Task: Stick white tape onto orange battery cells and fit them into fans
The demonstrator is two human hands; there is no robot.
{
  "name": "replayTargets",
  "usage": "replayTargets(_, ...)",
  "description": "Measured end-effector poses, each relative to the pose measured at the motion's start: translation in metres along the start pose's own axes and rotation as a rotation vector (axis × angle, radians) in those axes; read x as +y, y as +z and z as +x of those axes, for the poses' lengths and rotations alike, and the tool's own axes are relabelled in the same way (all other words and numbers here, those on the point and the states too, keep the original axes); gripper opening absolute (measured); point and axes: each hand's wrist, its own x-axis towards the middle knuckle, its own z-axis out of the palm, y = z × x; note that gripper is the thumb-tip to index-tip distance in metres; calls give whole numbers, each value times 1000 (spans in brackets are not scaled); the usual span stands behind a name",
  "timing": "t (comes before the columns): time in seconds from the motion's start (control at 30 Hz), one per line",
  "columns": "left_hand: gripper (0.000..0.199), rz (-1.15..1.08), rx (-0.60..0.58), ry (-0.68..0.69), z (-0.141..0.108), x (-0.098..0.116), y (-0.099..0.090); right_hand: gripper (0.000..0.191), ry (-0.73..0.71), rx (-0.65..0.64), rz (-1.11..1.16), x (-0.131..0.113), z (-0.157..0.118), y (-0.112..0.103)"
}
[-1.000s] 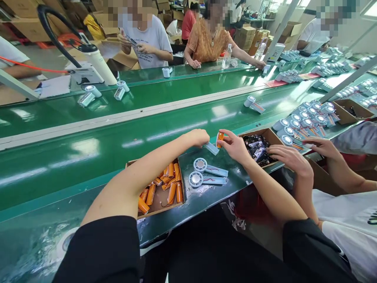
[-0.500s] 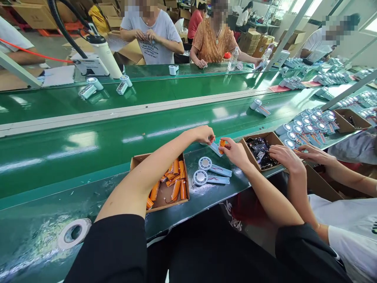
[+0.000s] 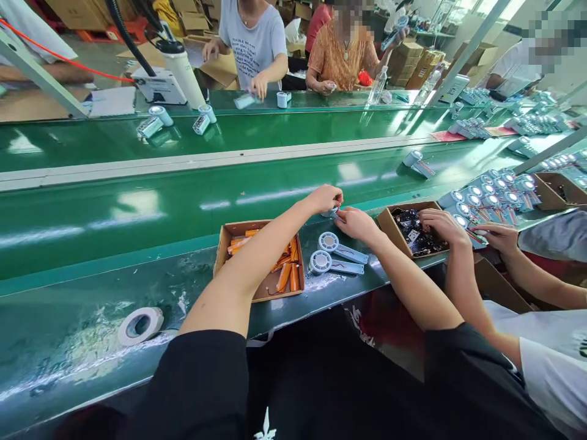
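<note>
The left hand (image 3: 325,197), fingers pinched together on something too hidden to tell, meets the right hand (image 3: 358,223), which grips a pale blue fan housing (image 3: 329,213) over the surface (image 3: 105,287). Nearer the body lie two similar housings (image 3: 320,261), just right of an open box (image 3: 279,298) of orange cells (image 3: 294,278). Farther right, a co-worker's hand (image 3: 443,225) is at a box of dark parts (image 3: 416,231).

A long green belt (image 3: 275,174), streaked with white glare, crosses the frame, split lengthwise by a pale rail (image 3: 220,160). A dark green bench (image 3: 46,318) fills the lower left. Grey posts (image 3: 477,46) slant at upper left and upper right. Cartons (image 3: 77,21) and grey floor (image 3: 107,52) show at upper left. A bright window (image 3: 481,6), upper right, adjoins what may be a pale wall (image 3: 510,38).
</note>
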Motion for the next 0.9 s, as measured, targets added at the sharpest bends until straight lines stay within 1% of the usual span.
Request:
replayTargets(0.03,25,8,26,0,-8,6,0,33,-23,-7,-10,-1,3,-3)
replayTargets(0.07,30,17,62,18,-22,12,-3,31,-48,-16,-19,-2,4,-6)
replayTargets(0.1,35,25,110,50,-42,16,-7,30,-75,-26,-25,-1,3,-9)
replayTargets(0.13,40,33,165,85,-68,19,-13,29,-92,-29,-31,1,1,-10)
replayTargets(0.17,41,43,221,112,-101,19,-20,28,-101,-26,-37,5,-2,-10)
replayTargets(0.2,37,56,273,112,-140,16,-28,27,-101,-15,-43,11,-6,-8)
replayTargets(0.23,30,72,326,68,-184,11,-34,24,-70,25,-54,19,-10,-4)
replayTargets(0.27,25,92,368,-10,-232,5,-38,23,-56,57,-60,27,-14,0)
replayTargets(0.33,29,151,491,-242,-337,-11,-38,25,-33,99,-85,42,-24,7)
replayTargets(0.37,29,182,537,-317,-387,-20,-32,27,-29,130,-101,46,-30,8)
replayTargets(0.4,27,212,572,-357,-434,-29,-22,29,-18,185,-106,45,-39,5)
replayTargets(0.43,24,239,576,-390,-475,-38,-10,28,-3,264,-95,39,-48,0)
replayTargets(0.47,23,266,533,-474,-507,-46,4,28,9,361,-56,29,-58,-8)
replayTargets(0.5,25,288,512,-530,-531,-52,19,26,6,457,13,13,-68,-16)
replayTargets(0.53,26,305,496,-579,-545,-54,32,25,-11,539,109,-7,-77,-24)
replayTargets(0.57,26,322,501,-616,-551,-52,43,23,-41,593,223,-30,-86,-30)
replayTargets(0.6,25,343,533,-633,-549,-45,52,22,-90,599,359,-56,-94,-35)
replayTargets(0.63,22,363,575,-637,-541,-35,57,21,-157,542,513,-83,-101,-36)
replayTargets(0.67,19,385,622,-624,-530,-20,60,22,-231,426,673,-111,-108,-35)
replayTargets(0.7,15,406,667,-590,-517,-4,60,26,-310,262,833,-139,-113,-32)
replayTargets(0.73,12,418,703,-535,-504,13,58,34,-395,59,977,-165,-118,-27)
replayTargets(0.77,14,416,719,-464,-492,29,55,44,-477,-133,1088,-189,-121,-21)
replayTargets(0.8,18,409,726,-376,-483,42,52,48,-551,-285,1158,-210,-122,-15)
replayTargets(0.83,22,403,730,-287,-477,51,48,44,-619,-392,1188,-226,-123,-10)
replayTargets(0.87,25,404,737,-215,-475,56,45,34,-685,-452,1189,-237,-123,-6)
replayTargets(0.9,29,410,742,-170,-475,56,43,28,-752,-485,1167,-244,-123,-4)
